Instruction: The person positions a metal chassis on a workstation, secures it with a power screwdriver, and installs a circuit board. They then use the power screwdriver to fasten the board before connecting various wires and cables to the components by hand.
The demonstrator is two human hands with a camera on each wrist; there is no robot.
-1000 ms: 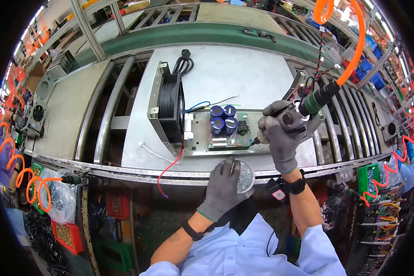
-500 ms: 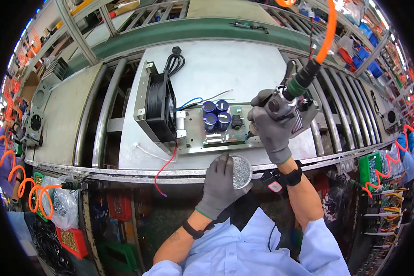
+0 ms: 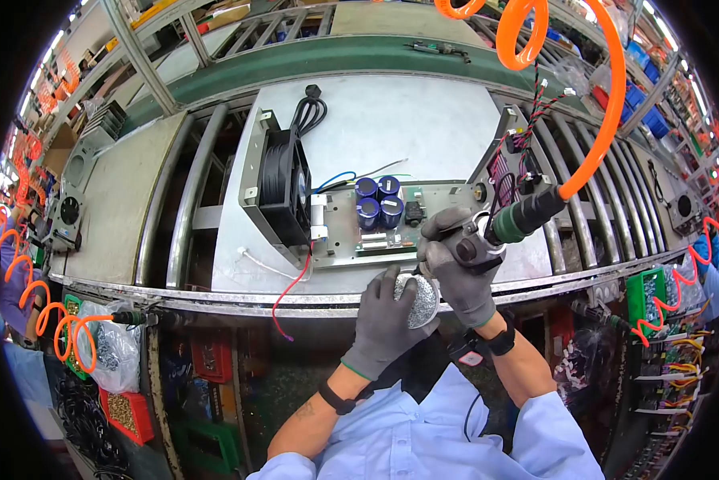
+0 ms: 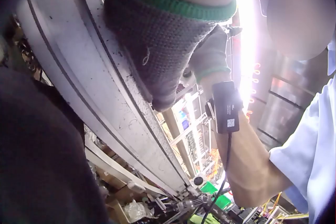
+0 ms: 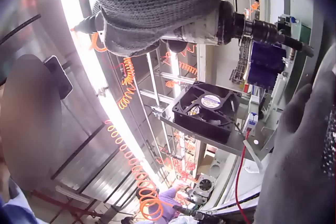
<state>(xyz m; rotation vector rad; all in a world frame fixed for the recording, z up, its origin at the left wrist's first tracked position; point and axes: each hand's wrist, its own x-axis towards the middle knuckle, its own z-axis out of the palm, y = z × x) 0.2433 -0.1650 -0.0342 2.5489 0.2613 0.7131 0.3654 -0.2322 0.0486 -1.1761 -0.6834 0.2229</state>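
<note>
My gloved left hand (image 3: 382, 324) grips a round dish (image 3: 433, 322) of small metal screws at the front edge of the worktop. In my gloved right hand (image 3: 460, 280) is an air screwdriver (image 3: 487, 240), its hose end pointing up and right. The driver's bit end (image 5: 302, 48) shows in the right wrist view; from the head, it overlaps the dish's upper rim. Just beyond stands a metal chassis (image 3: 339, 252) carrying a circuit board (image 3: 415, 228) with several blue capacitors (image 3: 391, 210). A black fan (image 3: 286, 188) is fixed to its left end.
A white board (image 3: 375, 104) lies under the chassis, over conveyor rollers (image 3: 195, 192). The orange air hose (image 3: 615, 96) loops above my right hand. A red wire (image 3: 294, 292) hangs over the front edge. Red parts bin (image 3: 127, 414) stands lower left, green bin (image 3: 646, 296) at right.
My right hand has brought the screwdriver from the circuit board's right corner down toward me, to the dish. My left hand still holds the dish near the same place.
</note>
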